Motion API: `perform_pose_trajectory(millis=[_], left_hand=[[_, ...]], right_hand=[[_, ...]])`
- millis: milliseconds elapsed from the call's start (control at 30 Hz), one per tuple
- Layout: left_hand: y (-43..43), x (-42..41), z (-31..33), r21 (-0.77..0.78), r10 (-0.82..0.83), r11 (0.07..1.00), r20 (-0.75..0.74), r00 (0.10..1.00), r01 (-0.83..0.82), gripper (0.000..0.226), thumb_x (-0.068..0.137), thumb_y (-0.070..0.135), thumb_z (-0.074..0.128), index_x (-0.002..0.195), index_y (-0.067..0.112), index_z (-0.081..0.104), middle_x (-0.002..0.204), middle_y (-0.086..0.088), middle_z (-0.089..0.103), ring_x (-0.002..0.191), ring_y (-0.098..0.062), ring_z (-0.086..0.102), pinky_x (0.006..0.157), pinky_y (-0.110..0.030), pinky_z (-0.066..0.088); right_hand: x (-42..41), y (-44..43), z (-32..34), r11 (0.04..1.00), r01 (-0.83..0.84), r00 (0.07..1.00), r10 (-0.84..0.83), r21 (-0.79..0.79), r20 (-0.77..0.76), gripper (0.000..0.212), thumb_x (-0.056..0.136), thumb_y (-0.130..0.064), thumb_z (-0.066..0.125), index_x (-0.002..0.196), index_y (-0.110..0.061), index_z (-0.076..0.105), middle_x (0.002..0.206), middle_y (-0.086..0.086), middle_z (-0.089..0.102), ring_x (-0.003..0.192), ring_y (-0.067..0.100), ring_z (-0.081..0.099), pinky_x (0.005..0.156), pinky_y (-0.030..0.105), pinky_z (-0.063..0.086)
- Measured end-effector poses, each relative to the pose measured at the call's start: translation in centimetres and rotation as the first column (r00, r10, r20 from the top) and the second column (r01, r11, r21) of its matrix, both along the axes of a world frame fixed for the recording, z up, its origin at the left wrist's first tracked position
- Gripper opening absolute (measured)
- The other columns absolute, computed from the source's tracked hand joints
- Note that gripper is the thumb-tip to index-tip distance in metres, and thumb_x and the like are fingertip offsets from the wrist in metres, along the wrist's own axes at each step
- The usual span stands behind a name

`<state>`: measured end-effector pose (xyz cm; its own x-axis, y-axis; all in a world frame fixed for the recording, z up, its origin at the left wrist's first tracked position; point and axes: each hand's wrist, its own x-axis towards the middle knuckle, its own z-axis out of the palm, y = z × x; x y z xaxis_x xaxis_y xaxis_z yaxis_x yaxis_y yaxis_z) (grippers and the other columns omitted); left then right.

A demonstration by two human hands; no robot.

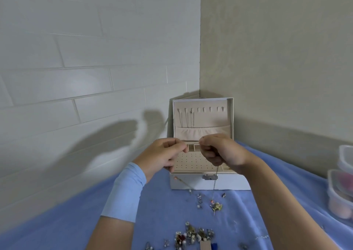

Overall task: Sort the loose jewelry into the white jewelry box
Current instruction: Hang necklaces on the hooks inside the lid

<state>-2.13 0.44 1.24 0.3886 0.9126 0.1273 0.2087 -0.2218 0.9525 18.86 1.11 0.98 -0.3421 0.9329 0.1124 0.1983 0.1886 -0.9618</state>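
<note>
Chain (215,183), fine-linked, in right hand (219,151)

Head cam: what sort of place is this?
Likely a corner of a room at home: a white brick-pattern wall meets a beige wall, blue cloth covers the surface, and an open white jewelry box and stacked plastic containers sit on it.

Blue cloth (156,202) covers the work surface and is wrinkled toward its right side. White brick-pattern tile wall (86,58) runs along the cloth's left edge. Plain beige wall (277,58) stands behind its far edge, and the two walls meet in a corner there. Clear plastic containers (340,192) are stacked at the cloth's right edge, with pinkish rounded contents, partly cut off by the frame.
</note>
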Motion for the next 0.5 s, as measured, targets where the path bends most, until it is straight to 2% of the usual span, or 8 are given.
perform_pose_trajectory(millis=[67,133,267,333,400,500], left_hand=[[0.2,-0.4,0.1,-0.013,0.014,1.000,0.067,0.998,-0.013,0.020,0.092,0.028,0.059,0.075,0.017,0.065,0.058,0.003,0.028,0.050,-0.015,0.027,0.051,-0.026,0.040],[0.3,-0.7,0.2,-0.044,0.040,0.999,0.211,0.977,-0.032,0.025,0.099,0.019,0.054,0.075,0.014,0.062,0.060,0.002,0.034,0.049,-0.013,0.030,0.047,-0.023,0.036],[0.5,-0.9,0.5,-0.115,0.067,0.993,0.573,0.817,-0.001,0.027,0.100,0.010,0.043,0.075,0.009,0.051,0.064,-0.001,0.043,0.048,-0.013,0.038,0.045,-0.023,0.037],[0.7,-1.2,0.4,-0.165,0.115,0.986,0.658,0.744,-0.007,0.025,0.100,0.011,0.042,0.076,0.008,0.051,0.063,-0.001,0.044,0.050,-0.012,0.039,0.046,-0.022,0.038],[0.9,-1.7,0.3,-0.197,0.157,0.979,0.616,0.772,-0.042,0.025,0.100,0.015,0.044,0.077,0.011,0.052,0.062,0.001,0.039,0.048,-0.011,0.034,0.044,-0.021,0.029],[0.8,-2.4,0.4,-0.115,0.174,0.983,0.354,0.919,-0.142,0.026,0.101,0.017,0.045,0.077,0.015,0.055,0.060,0.003,0.029,0.047,-0.011,0.024,0.045,-0.023,0.015]], right_hand=[[0.0,0.2,-0.5,1.000,0.014,0.999,-0.015,-0.002,-0.045,0.033,0.085,-0.033,0.053,0.065,-0.019,0.030,0.065,0.007,0.025,0.055,0.018,0.018,0.051,0.029,0.017],[0.0,0.3,-0.6,1.000,-0.005,0.997,0.005,-0.006,-0.081,0.032,0.088,-0.033,0.053,0.066,-0.017,0.036,0.066,0.006,0.023,0.056,0.019,0.018,0.054,0.032,0.017],[0.0,0.2,-0.8,1.000,-0.018,0.995,0.019,0.011,-0.101,0.035,0.103,-0.019,0.047,0.072,-0.016,0.064,0.064,0.002,0.026,0.056,0.017,0.021,0.056,0.032,0.019],[-0.1,0.2,-1.1,1.000,0.001,0.994,0.001,0.019,-0.109,0.039,0.104,-0.016,0.046,0.073,-0.019,0.069,0.063,0.001,0.026,0.055,0.016,0.022,0.055,0.031,0.022],[-0.2,0.2,-1.1,0.999,0.015,0.990,-0.011,0.029,-0.140,0.034,0.103,-0.018,0.049,0.075,-0.017,0.069,0.063,0.001,0.025,0.054,0.016,0.024,0.054,0.029,0.026],[-0.6,-0.1,-0.4,0.999,0.044,0.960,-0.037,0.018,-0.279,0.027,0.099,-0.020,0.048,0.076,-0.011,0.059,0.062,0.002,0.029,0.051,0.017,0.027,0.052,0.029,0.035]])
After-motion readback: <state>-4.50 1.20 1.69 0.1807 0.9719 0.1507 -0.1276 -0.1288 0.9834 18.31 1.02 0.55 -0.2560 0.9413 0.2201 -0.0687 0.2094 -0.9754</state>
